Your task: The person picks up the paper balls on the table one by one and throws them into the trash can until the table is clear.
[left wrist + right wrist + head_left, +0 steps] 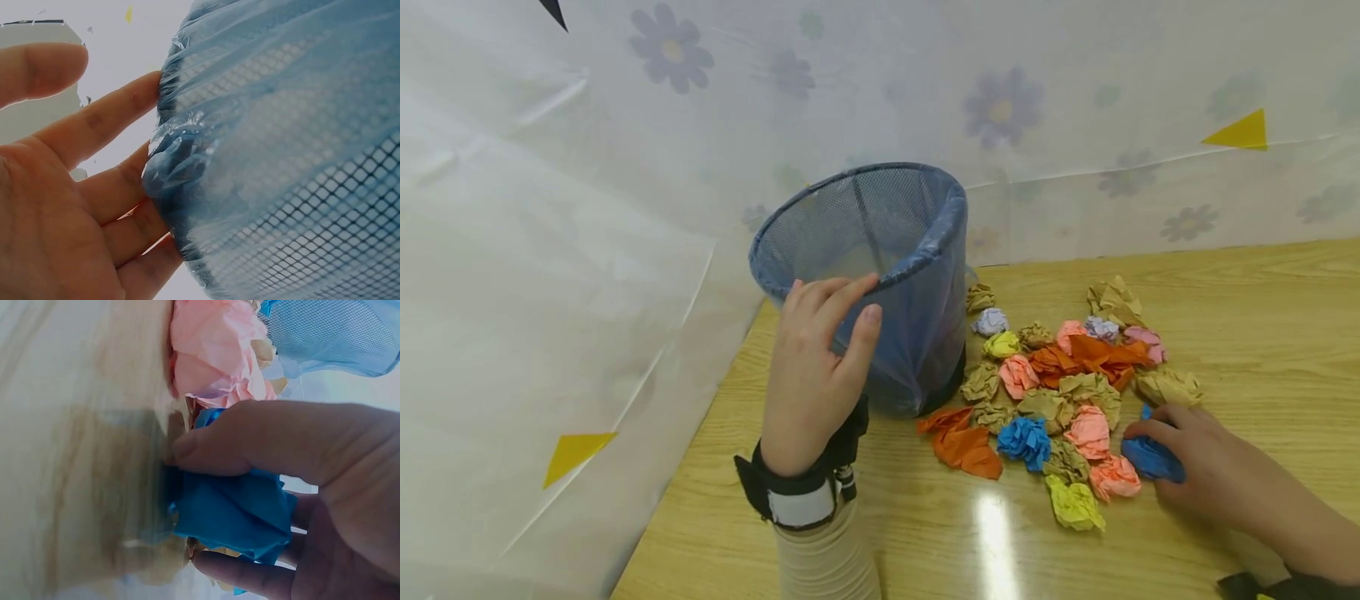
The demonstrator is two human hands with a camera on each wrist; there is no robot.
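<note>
Right hand [1206,467] curled around blue crumpled paper ball [1150,458] on wooden table [1262,333], at right edge of paper pile. Mesh wastebasket [880,275] well apart to left, tilted toward pile; left hand [816,375] fingers straight against rim, nearer basket.

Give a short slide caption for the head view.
Left hand touches mesh bin; right hand grips blue paper ball.

Your left hand [816,367] touches a black wire-mesh bin [880,250] lined with thin, glossy, wrinkled blue plastic film. Beside the bin, crumpled matt paper balls [1060,392] lie on a smooth wood-grain table [1262,333] with a shiny glare spot. Your right hand [1202,467] grips a creased blue paper wad [231,512]
</note>
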